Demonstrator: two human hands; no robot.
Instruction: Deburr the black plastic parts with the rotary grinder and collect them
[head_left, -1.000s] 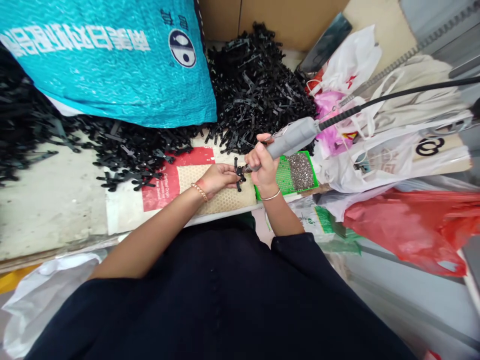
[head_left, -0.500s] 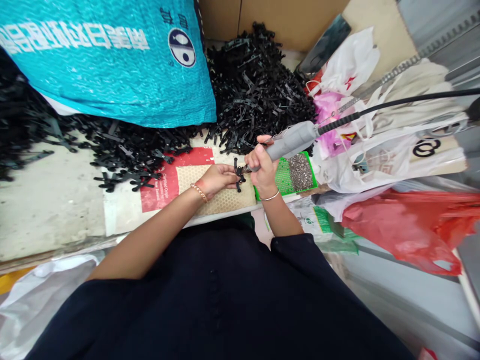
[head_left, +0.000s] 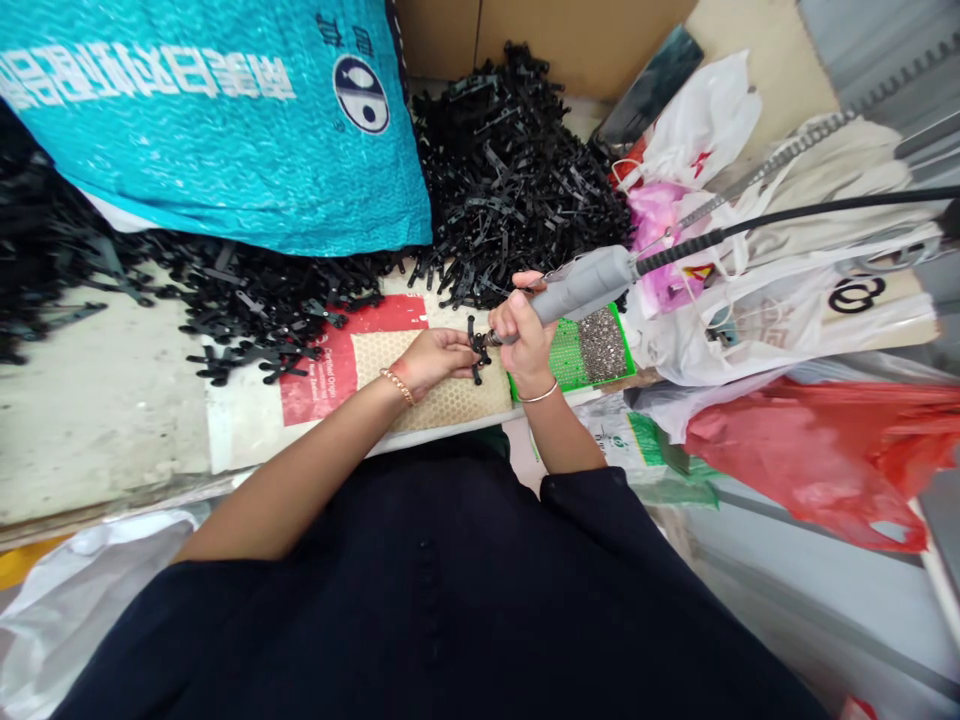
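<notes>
My left hand is closed in a pinch on a small black plastic part held over a beige honeycomb mat. My right hand is wrapped round a grey corded power tool, whose tip touches the black part. A black cable runs from the tool off to the right. Each wrist wears a thin bracelet.
A big heap of black plastic parts lies behind my hands and spreads left. A turquoise bag lies over it. A green tray of small metal bits sits right of my hand. White, pink and red plastic bags crowd the right.
</notes>
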